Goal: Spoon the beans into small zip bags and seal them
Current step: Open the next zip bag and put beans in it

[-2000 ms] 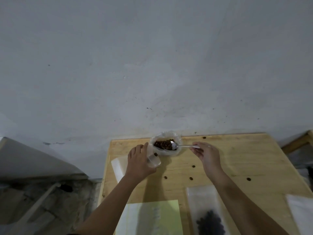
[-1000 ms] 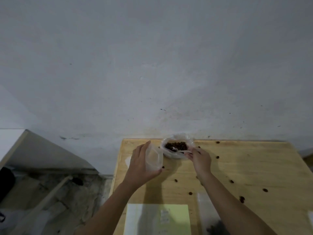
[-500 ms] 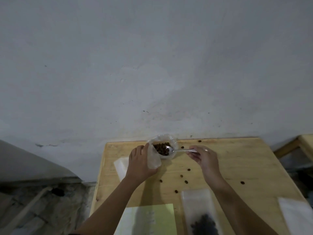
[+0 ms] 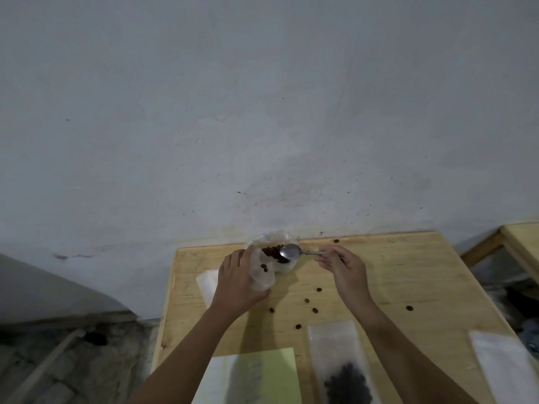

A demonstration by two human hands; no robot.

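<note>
While gripped in the curled left hand (image 4: 237, 282), small zip bag (image 4: 262, 272) held upright with mouth open, two beans visible inside, touching the clear bean container (image 4: 274, 252) at the desk's (image 4: 408, 272) far edge. Right hand (image 4: 345, 272) pinching the handle of a metal spoon (image 4: 290, 252) between thumb and fingertips, bowl poised over the container's rim, just beside the bag mouth. Loose beans (image 4: 314, 310) scattered across the wood between the forearms. Nearer, lying flat: a filled zip bag (image 4: 341, 368) with dark beans, a yellow-green sheet (image 4: 271, 374), another clear bag (image 4: 507, 368) at the right edge.
</note>
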